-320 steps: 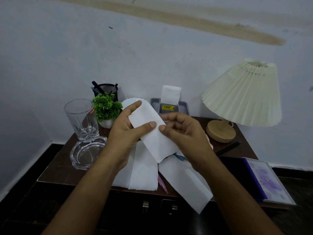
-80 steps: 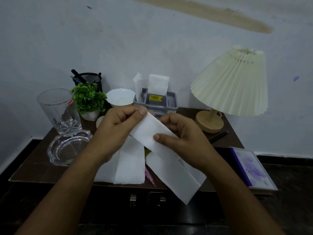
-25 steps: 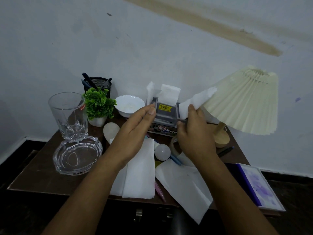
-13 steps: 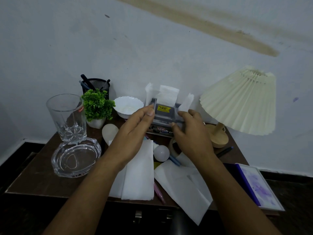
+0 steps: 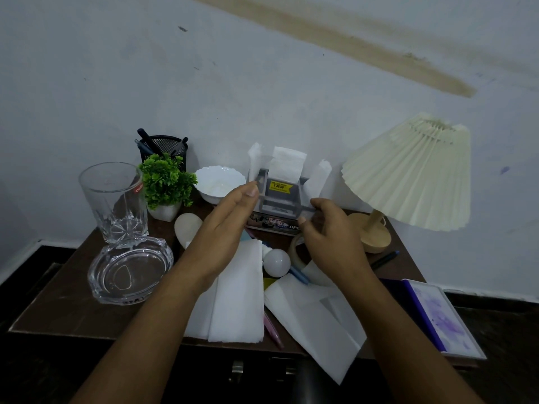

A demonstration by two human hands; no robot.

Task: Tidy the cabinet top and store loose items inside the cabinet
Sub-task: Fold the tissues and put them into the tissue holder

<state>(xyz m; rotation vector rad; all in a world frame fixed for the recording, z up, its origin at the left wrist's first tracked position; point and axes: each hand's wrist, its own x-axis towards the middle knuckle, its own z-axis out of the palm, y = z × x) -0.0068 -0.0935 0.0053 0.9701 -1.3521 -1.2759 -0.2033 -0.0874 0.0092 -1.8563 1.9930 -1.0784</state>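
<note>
Loose tissues (image 5: pixel 236 290) lie folded on the worktop (image 5: pixel 64 310) in front of the grey holder (image 5: pixel 280 199). A larger unfolded sheet (image 5: pixel 315 325) lies front-right of the holder, overhanging the edge. They look feather-light, limp and easily torn, so they are best lifted flat by a folded edge, not bunched. The left hand (image 5: pixel 227 228) keeps a slack grip at the holder's left side, fingers straight, holding nothing. The right hand (image 5: pixel 329 237) curls loosely at its right front corner; whether that grip pinches anything I cannot tell.

dim, bluish cast | soft even light, faint shadows | wide-angle bending at edges | mostly sharp focus
</note>
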